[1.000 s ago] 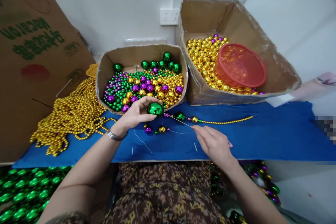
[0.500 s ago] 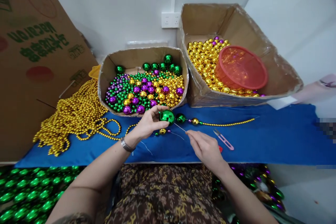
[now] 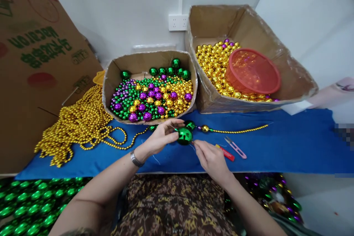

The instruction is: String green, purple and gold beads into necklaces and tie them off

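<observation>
My left hand [image 3: 162,138], wearing a metal watch, grips a large shiny green bead [image 3: 184,136] between thumb and fingers above the blue cloth. At the bead's right side, my right hand [image 3: 211,155] pinches a thin needle-like piece, mostly hidden by the fingers. A fine line [image 3: 172,127] shows at the bead's left by my left fingers; whether it runs through the bead I cannot tell. Just behind lies another green bead [image 3: 190,125], in line with a gold bead [image 3: 205,128] and a thin gold strand [image 3: 243,129]. Loose white thread [image 3: 156,159] lies below my left hand.
Pink thread snips [image 3: 235,148] and a red item [image 3: 227,153] lie right of my hands. Behind stand a carton of mixed beads [image 3: 106,81] and a larger carton [image 3: 212,105] holding gold beads and a red basket [image 3: 254,70]. Gold bead strings [image 3: 80,118] are heaped left.
The large green bead has come down and right, and my right hand now meets its side. The length of needle between bead and hand no longer shows. More of the red item is visible.
</observation>
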Motion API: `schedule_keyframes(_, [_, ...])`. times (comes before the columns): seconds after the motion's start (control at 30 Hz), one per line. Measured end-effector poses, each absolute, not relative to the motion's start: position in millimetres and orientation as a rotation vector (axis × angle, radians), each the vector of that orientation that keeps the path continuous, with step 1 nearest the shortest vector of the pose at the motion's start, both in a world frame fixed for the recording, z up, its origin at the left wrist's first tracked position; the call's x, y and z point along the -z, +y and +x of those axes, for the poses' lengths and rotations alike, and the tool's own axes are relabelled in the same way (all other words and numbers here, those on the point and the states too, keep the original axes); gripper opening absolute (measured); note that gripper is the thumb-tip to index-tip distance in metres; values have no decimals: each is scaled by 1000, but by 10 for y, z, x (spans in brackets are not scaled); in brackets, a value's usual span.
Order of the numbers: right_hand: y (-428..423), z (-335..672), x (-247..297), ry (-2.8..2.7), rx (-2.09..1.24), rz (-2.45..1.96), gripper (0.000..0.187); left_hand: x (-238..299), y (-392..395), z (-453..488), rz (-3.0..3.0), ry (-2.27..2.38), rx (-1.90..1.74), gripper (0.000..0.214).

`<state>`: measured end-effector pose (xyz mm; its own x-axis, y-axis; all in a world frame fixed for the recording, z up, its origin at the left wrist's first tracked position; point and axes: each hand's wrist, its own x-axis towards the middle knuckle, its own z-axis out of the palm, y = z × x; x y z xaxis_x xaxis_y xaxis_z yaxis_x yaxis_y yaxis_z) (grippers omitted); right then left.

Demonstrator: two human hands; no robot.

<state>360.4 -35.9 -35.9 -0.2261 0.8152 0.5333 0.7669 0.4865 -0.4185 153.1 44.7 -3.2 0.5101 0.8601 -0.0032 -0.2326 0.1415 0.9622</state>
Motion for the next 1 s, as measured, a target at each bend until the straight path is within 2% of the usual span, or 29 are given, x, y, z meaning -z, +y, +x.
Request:
schedule_keyframes(0.2, [-353, 3673, 291, -1906, -114, -1369, 19, -65, 906, 1473, 1828, 1082, -1008, 27])
schedule_keyframes(0.33, [-347, 3666, 283, -1890, -91, -1376, 20, 24, 1203, 1589, 2316, 1221, -842, 16])
schedule_keyframes(0.43, [-348, 3659, 286, -1887, -79, -1371, 19, 93, 1293, 1698, 2385, 1201, -775, 13])
schedule_keyframes(0.5, [-351, 3669, 287, -1878, -76, -1384, 19, 100, 1293, 1734, 2271, 1192, -819, 11])
schedule_keyframes(0.6, [-357, 3699, 289, -1852, -77, -1405, 19, 50, 1218, 1715, 1790, 1114, -945, 7])
schedule_keyframes(0.77, [-356, 3717, 298, -1850, -71, -1409, 19, -69, 1012, 1601, 984, 847, -982, 28])
schedule_keyframes(1.0, [-351, 3670, 313, -1876, -66, -1399, 20, -102, 877, 1586, 862, 783, -990, 28])
